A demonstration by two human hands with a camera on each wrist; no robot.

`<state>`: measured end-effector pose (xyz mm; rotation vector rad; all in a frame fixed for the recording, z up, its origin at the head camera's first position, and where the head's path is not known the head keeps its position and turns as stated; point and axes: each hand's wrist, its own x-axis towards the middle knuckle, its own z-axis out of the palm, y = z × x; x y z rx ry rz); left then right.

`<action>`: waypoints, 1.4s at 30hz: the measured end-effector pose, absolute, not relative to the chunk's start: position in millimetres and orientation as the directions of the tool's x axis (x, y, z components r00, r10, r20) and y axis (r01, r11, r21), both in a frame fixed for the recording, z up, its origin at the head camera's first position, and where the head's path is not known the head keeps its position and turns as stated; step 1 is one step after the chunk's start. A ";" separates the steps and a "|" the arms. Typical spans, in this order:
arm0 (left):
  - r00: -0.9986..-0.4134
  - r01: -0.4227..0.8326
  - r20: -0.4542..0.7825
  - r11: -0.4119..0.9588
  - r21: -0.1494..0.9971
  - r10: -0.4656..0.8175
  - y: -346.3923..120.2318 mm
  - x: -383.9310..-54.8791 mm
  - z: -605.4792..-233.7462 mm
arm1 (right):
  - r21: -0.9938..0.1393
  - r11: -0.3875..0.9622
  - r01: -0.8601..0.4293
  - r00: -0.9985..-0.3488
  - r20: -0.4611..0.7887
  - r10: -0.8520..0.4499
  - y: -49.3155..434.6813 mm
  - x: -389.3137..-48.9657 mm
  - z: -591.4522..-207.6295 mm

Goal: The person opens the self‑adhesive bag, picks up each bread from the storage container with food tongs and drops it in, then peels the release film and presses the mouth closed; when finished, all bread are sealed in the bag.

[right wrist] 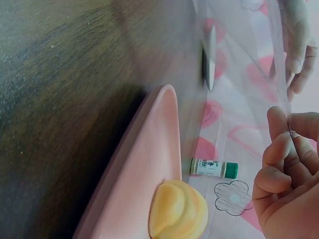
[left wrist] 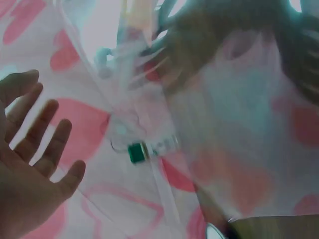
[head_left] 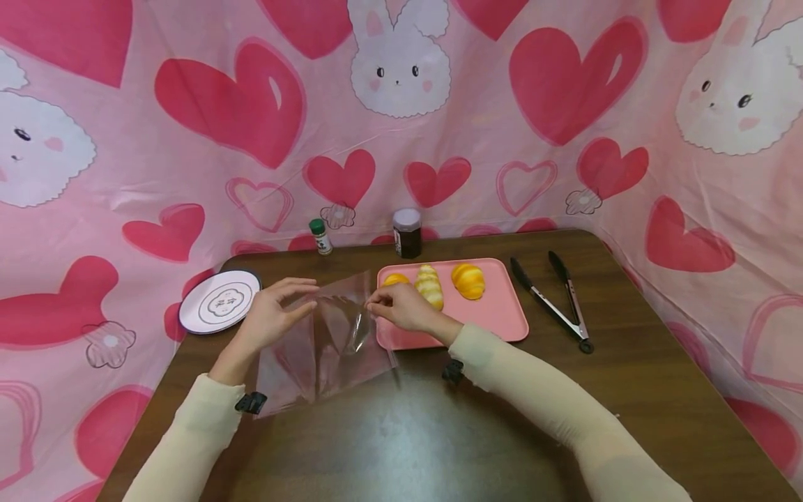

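Note:
A clear plastic bag [head_left: 341, 362] hangs above the table, spread out between the two hands. My right hand [head_left: 401, 307] pinches its upper right edge between thumb and fingers, as the right wrist view also shows with the hand [right wrist: 289, 174]. My left hand [head_left: 272, 314] is beside the bag's upper left part. In the left wrist view the left hand [left wrist: 37, 149] has its fingers spread apart, with the bag [left wrist: 234, 144] off to the side. Behind the right hand lies a pink tray [head_left: 495, 321] with a croissant-like bread [head_left: 429, 286], a round bread [head_left: 468, 280] and another bread [head_left: 396, 279] partly hidden.
On the left is a white plate [head_left: 201, 307] with a dark rim. A green-capped shaker bottle [head_left: 320, 237] and a dark jar [head_left: 408, 235] stand at the back. Black-tipped tongs [head_left: 564, 310] lie spread on the right of the wooden table [head_left: 414, 432]. Pink cloth hangs around it.

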<state>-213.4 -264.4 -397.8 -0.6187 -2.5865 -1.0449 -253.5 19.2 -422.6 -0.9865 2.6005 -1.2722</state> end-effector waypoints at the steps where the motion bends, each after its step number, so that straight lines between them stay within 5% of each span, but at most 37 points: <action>1: -0.863 0.490 0.417 0.672 0.556 0.284 -259.9 -212.0 -397.9 | -0.730 0.449 -0.515 -0.789 0.198 -0.581 19.5 -253.6 -422.6; 21: -0.911 0.392 0.321 0.786 0.479 0.259 -192.5 -197.5 -417.0 | -0.740 0.458 -0.492 -0.791 0.161 -0.590 23.6 -253.1 -418.6; 34: -0.910 0.397 0.335 0.742 0.540 0.243 -183.4 -195.4 -425.0 | -0.799 0.424 -0.426 -0.788 0.097 -0.608 26.1 -254.8 -416.9; 42: -0.874 0.448 0.413 0.754 0.480 0.257 -181.7 -197.3 -425.3 | -0.799 0.438 -0.412 -0.799 0.086 -0.594 26.2 -256.3 -417.3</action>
